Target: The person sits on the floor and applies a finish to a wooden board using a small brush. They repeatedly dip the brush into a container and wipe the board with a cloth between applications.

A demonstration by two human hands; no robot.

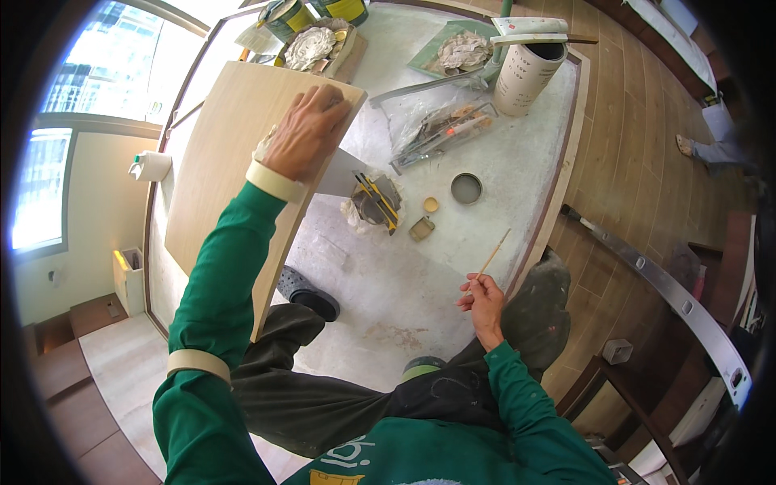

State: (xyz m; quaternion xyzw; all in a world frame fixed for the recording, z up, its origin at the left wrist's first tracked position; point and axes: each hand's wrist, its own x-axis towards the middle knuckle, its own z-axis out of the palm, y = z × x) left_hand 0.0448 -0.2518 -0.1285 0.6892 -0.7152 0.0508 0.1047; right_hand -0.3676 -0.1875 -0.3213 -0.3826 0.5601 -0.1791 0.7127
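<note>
My left hand [307, 129] lies on a pale wood-faced panel [234, 145], its fingers curled over the panel's upper right edge. The panel leans at a slant on my left side. Rings of masking tape circle my left wrist and forearm. My right hand [483, 305] pinches a thin wooden stick [492, 256] that points up and away; whether its tip has bristles is too small to tell. Beyond that hand are a small square container [421, 229], a little tan round pot [431, 204] and a round grey tin [466, 188]. Yellow-and-black utility knives [377, 202] rest on a round dish.
A clear tool tray [444, 133] and tall cylinder [525, 81] stand farther off. Crumpled rags [311, 48] and paint cans [343, 10] sit at the back. A long metal level [671, 287] leans at right. Another person's foot [685, 145] shows at far right.
</note>
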